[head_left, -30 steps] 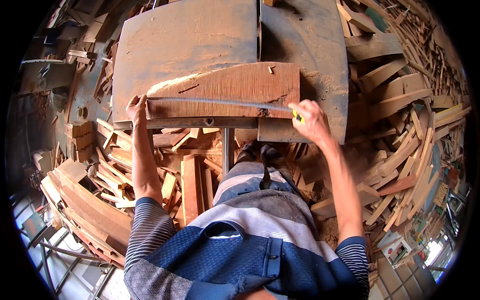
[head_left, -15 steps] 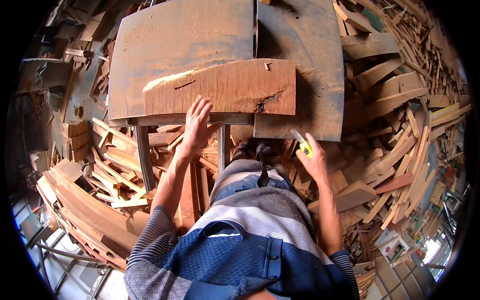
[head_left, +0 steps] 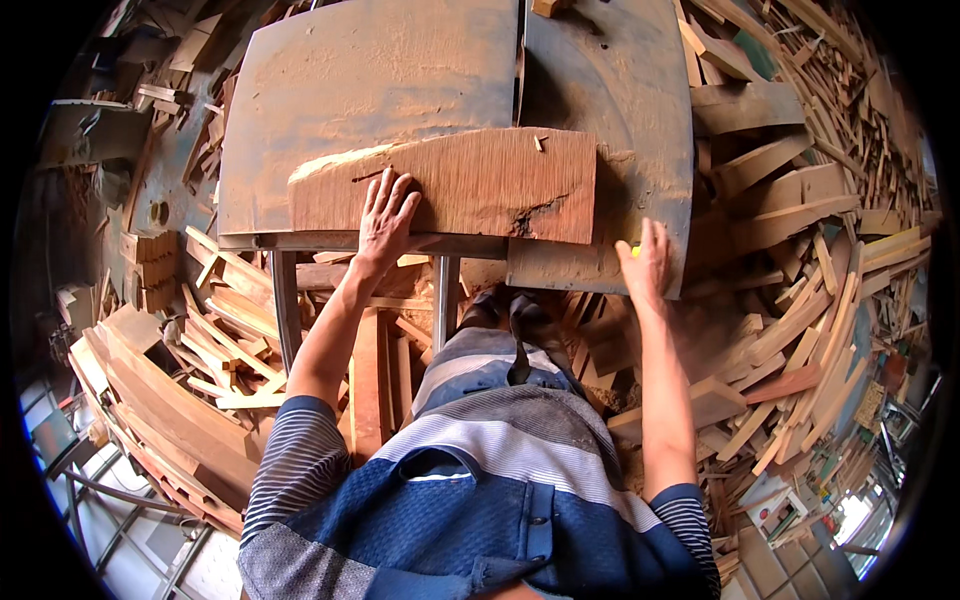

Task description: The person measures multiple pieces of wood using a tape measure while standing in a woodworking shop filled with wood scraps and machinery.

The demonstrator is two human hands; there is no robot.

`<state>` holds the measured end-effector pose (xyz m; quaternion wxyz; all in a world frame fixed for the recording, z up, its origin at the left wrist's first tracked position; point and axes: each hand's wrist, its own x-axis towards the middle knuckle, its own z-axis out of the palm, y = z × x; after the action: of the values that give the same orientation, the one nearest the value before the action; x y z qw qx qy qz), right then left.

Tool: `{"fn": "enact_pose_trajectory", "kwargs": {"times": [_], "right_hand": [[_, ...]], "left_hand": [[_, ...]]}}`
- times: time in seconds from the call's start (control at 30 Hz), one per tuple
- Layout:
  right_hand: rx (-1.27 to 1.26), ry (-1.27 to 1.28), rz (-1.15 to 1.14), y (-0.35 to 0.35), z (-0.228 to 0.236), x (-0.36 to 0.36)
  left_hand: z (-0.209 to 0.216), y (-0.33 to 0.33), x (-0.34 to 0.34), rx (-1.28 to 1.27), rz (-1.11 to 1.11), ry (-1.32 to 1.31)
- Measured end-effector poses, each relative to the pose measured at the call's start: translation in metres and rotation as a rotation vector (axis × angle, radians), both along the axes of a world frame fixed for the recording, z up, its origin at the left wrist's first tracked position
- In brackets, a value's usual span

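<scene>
A thick reddish-brown wooden block lies across the near part of a dusty metal machine table. Its upper left edge is curved and paler, and a dark crack runs near its lower right corner. Fingers stretched, my left hand rests on the block's face left of its middle, over the near edge. My right hand is right of the block, over the table's near right corner. A small yellow tool sits in its grip, mostly hidden by the fingers, so I cannot tell its exact kind.
A narrow slot splits the tabletop. Small wood bits lie on the block, and an offcut at the far edge. Long curved boards are stacked at the lower left. Heaped scrap timber crowds the right side.
My left hand has come down flatter onto the block. My right hand has moved up and slightly right over the table; the yellow tool's grey flat end, seen before, is now hidden.
</scene>
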<state>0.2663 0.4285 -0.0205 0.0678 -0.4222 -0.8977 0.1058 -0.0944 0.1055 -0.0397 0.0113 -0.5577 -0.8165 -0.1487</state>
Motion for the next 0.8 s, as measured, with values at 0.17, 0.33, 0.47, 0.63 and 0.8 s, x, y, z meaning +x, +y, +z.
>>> {"fn": "enact_pose_trajectory", "kwargs": {"times": [0.17, 0.33, 0.47, 0.63, 0.8], "right_hand": [[-0.517, 0.291, -0.127, -0.018, -0.02, -0.047], [-0.473, 0.227, -0.054, -0.019, -0.048, -0.062], [-0.588, 0.278, -0.101, -0.014, -0.031, -0.089], [-0.552, 0.313, -0.099, 0.002, -0.027, -0.11], [-0.65, 0.371, -0.144, 0.012, -0.019, -0.118]], "left_hand": [[0.003, 0.001, -0.005, 0.043, -0.005, 0.047], [0.007, 0.011, -0.011, 0.04, 0.004, 0.029], [0.003, 0.016, -0.026, 0.039, 0.017, 0.029], [0.002, 0.032, -0.046, 0.07, 0.015, 0.025], [0.001, 0.045, -0.055, -0.004, 0.016, 0.013]]}}
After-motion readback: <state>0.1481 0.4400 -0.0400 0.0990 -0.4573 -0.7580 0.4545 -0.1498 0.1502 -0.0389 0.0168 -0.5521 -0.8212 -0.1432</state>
